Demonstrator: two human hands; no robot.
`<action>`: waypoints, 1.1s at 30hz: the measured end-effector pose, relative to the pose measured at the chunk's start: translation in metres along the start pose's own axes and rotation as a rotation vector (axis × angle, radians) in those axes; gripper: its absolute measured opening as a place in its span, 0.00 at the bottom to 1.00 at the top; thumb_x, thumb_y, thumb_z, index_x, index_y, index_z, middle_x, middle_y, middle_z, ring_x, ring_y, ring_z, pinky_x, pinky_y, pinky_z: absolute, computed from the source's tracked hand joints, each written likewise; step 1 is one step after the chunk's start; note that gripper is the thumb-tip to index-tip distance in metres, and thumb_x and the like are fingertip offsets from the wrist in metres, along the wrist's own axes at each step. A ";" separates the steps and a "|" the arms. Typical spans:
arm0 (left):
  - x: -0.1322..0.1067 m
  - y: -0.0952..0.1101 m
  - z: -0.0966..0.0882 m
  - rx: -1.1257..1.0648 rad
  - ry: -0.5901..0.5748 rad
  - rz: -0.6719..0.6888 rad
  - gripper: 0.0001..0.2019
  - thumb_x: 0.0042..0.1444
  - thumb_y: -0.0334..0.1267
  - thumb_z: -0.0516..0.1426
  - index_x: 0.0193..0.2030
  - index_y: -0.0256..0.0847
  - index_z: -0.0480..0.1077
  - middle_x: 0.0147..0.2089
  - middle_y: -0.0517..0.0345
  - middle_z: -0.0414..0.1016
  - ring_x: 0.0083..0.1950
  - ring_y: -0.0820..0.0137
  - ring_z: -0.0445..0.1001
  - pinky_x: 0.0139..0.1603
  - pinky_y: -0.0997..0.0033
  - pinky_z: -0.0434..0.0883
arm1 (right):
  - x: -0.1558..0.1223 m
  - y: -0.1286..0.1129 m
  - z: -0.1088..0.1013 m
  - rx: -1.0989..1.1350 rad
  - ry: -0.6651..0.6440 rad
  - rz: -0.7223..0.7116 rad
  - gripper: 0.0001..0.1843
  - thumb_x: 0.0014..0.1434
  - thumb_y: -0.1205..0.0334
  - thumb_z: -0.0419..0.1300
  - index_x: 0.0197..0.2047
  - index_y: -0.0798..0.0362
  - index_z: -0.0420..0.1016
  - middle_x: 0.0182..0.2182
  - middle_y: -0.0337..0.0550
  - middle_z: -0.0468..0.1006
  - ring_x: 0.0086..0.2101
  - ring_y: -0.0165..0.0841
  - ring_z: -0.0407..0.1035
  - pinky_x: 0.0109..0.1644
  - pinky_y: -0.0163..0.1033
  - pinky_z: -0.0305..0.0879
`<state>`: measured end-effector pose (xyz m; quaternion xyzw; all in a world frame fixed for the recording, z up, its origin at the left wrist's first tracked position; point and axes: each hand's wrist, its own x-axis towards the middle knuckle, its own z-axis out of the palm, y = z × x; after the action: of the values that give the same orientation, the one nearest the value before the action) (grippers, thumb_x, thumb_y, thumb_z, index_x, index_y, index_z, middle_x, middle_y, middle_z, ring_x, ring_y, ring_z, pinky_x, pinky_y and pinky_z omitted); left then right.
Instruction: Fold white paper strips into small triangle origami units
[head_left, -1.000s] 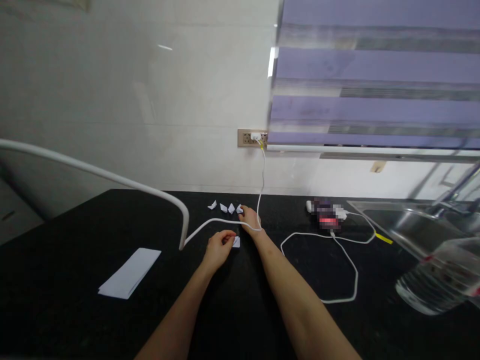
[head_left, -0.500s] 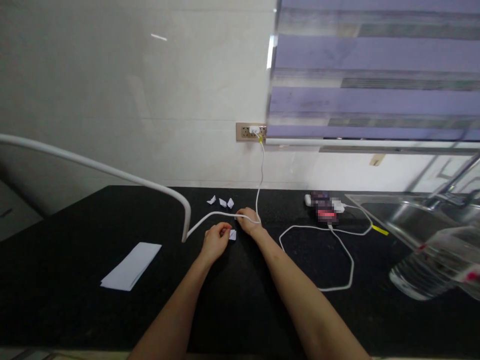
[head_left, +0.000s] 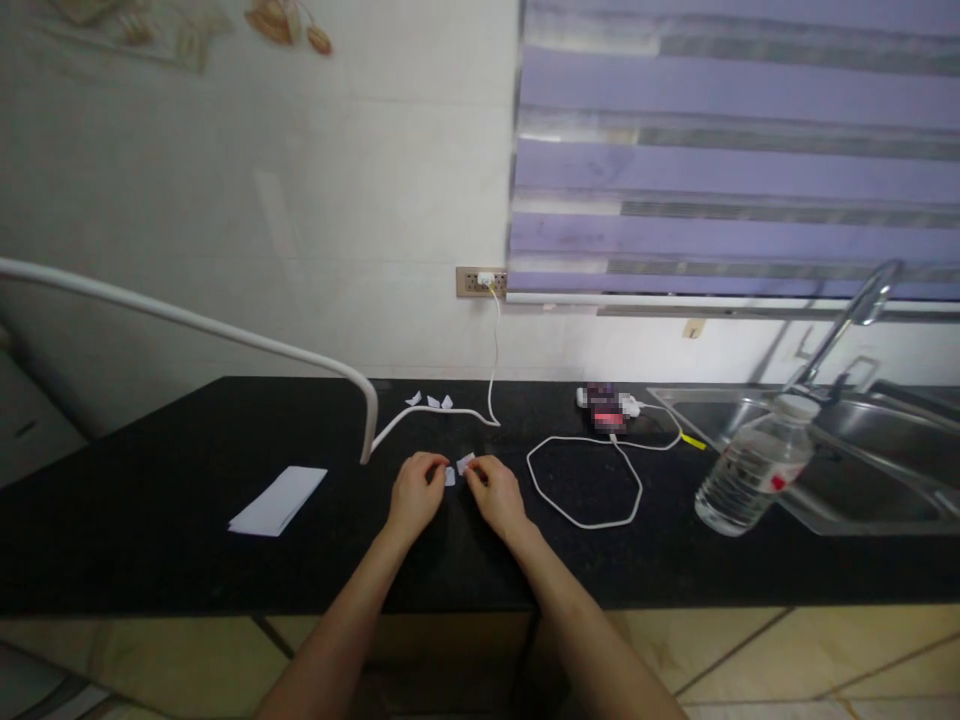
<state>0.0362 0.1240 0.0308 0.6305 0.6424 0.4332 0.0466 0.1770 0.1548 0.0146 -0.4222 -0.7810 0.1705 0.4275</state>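
My left hand (head_left: pixel 417 494) is closed in a pinch on a small folded white paper piece (head_left: pixel 450 476) just above the black counter. Facing it, my right hand (head_left: pixel 496 494) pinches a second small folded paper (head_left: pixel 466 463) between thumb and fingers. The two pieces are close together, and I cannot tell whether they touch. Behind the hands, three small folded papers (head_left: pixel 433 402) lie in a row. A stack of white paper strips (head_left: pixel 281 500) rests to the left of my left hand.
A white cable (head_left: pixel 496 370) runs from the wall socket (head_left: pixel 465 282) down to the counter. To the right are a pixelated device (head_left: pixel 606 410) with a looped cable (head_left: pixel 585 525), a water bottle (head_left: pixel 757 465) and a sink (head_left: pixel 862 490). A white bent rod (head_left: pixel 187 315) crosses the left foreground.
My right hand has come back from beside the cable toward my left hand, now with a small folded paper showing in its fingers. The whole view has shifted, bringing the counter's front edge into sight.
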 end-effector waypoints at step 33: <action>-0.017 0.013 0.032 -0.894 -0.039 -0.408 0.14 0.42 0.32 0.56 0.39 0.35 0.67 0.37 0.52 0.73 0.41 0.68 0.73 0.43 0.66 0.70 | -0.010 0.012 -0.001 0.414 0.118 0.188 0.13 0.55 0.62 0.49 0.41 0.53 0.70 0.33 0.43 0.75 0.31 0.31 0.69 0.36 0.34 0.65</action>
<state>0.0687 0.1230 0.0106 0.4182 0.5031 0.6365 0.4084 0.1865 0.1535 0.0026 -0.4056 -0.6603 0.3412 0.5320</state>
